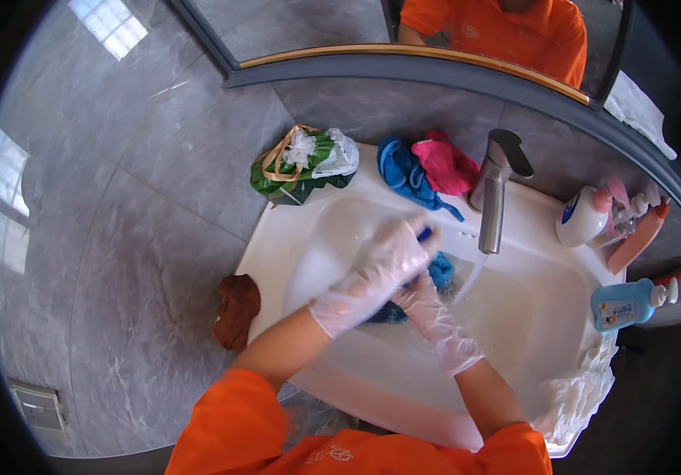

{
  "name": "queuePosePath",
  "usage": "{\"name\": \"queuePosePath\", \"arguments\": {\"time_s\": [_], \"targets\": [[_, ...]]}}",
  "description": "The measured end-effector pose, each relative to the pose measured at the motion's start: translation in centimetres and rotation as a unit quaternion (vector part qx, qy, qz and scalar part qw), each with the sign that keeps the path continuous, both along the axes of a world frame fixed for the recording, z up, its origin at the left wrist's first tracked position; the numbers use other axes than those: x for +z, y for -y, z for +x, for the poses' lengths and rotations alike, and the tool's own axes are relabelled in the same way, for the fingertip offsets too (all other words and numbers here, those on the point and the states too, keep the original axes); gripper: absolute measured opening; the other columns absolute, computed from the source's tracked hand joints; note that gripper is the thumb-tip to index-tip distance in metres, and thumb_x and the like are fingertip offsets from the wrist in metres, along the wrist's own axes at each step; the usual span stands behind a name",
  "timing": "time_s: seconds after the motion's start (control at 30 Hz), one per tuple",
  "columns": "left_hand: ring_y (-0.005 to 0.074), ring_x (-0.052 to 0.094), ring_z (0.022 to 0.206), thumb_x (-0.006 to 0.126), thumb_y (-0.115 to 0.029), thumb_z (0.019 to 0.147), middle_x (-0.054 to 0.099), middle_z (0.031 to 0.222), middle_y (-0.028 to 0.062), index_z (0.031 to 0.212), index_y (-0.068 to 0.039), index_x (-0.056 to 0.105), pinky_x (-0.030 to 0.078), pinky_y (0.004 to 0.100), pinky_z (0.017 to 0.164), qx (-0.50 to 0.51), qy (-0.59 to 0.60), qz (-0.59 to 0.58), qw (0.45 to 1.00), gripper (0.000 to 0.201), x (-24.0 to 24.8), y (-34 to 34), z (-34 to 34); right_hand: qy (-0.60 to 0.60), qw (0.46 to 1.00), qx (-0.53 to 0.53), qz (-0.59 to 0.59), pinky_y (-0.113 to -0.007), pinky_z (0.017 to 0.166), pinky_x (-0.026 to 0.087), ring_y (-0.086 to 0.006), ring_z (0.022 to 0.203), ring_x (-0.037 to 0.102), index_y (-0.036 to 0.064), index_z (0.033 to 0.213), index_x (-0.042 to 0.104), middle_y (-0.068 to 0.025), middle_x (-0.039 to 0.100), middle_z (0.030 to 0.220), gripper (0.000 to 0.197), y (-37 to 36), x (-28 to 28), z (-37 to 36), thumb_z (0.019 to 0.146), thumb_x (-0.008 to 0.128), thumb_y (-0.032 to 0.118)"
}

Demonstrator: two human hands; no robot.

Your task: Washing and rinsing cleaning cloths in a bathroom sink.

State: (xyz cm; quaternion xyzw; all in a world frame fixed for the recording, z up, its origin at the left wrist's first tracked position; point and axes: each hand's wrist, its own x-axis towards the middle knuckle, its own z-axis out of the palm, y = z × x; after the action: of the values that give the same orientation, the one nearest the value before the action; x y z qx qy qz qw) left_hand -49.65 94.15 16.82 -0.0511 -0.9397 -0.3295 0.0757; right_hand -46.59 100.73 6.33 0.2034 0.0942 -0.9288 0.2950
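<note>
Both my hands wear clear plastic gloves and meet over the white sink (506,317). A wet blue cloth (440,271) is bunched between them, with a darker part hanging below. My left hand (398,252), somewhat smeared by motion, is closed on the upper part of the cloth, and a bit of blue shows by its fingers. Lower down, my right hand (421,299) grips the same cloth, its fingertips partly hidden behind the left. Just right of the hands, a thin stream of water falls from the metal faucet (495,198).
On the back rim lie another blue cloth (405,176) and a pink cloth (445,165), beside a green bag (301,170). A white pump bottle (583,218), an orange bottle (637,237) and a blue bottle (624,305) stand right. A brown cloth (237,311) hangs left; crumpled white plastic (582,392) lies right.
</note>
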Motion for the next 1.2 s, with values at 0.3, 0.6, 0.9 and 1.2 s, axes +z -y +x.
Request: {"name": "queuePosePath", "arguments": {"time_s": [0.3, 0.6, 0.9, 1.2], "targets": [[0.0331, 0.054, 0.099, 0.051, -0.029, 0.084, 0.057, 0.106, 0.0147, 0.095, -0.007, 0.065, 0.043, 0.0438, 0.085, 0.011, -0.054, -0.448, 0.892, 0.027, 3.6, 5.5, -14.9, -0.592, 0.129, 0.254, 0.754, -0.057, 0.103, 0.02, -0.0308, 0.13, 0.029, 0.022, 0.139, 0.029, -0.0104, 0.033, 0.141, 0.084, -3.1, -3.4, 4.3, 0.069, 0.065, 0.051], [0.032, 0.06, 0.081, 0.059, -0.014, 0.08, 0.062, 0.087, 0.0118, 0.088, -0.008, 0.057, 0.047, 0.0405, 0.072, 0.033, -0.256, -0.122, 0.958, 0.01, 7.1, 8.8, -9.1, -0.382, 0.218, 0.52, 0.732, -0.04, 0.068, 0.049, -0.0327, 0.084, 0.057, 0.0126, 0.131, 0.044, -0.0142, 0.054, 0.112, 0.062, -9.7, 2.6, 5.9, 0.078, 0.06, 0.041], [0.0399, 0.039, 0.116, 0.067, -0.051, 0.07, 0.041, 0.126, 0.0223, 0.11, -0.002, 0.054, 0.036, 0.0448, 0.094, -0.21, 0.179, -0.249, 0.928, 0.065, -13.4, 1.1, 4.7, -0.375, 0.224, 0.108, 0.893, -0.039, 0.091, 0.042, -0.0302, 0.105, 0.055, 0.0084, 0.113, 0.057, -0.0185, 0.06, 0.105, 0.05, -12.7, -3.2, 3.5, 0.072, 0.069, 0.036], [0.0309, 0.06, 0.084, 0.068, -0.02, 0.073, 0.062, 0.085, 0.0154, 0.102, -0.008, 0.054, 0.045, 0.0409, 0.078, -0.174, 0.388, 0.13, 0.896, 0.034, -10.2, -0.3, 3.0, -0.169, 0.362, 0.364, 0.841, -0.041, 0.085, 0.045, -0.0354, 0.1, 0.056, 0.0059, 0.117, 0.055, -0.023, 0.059, 0.107, 0.051, -17.4, 9.1, 3.9, 0.081, 0.057, 0.043]]}}
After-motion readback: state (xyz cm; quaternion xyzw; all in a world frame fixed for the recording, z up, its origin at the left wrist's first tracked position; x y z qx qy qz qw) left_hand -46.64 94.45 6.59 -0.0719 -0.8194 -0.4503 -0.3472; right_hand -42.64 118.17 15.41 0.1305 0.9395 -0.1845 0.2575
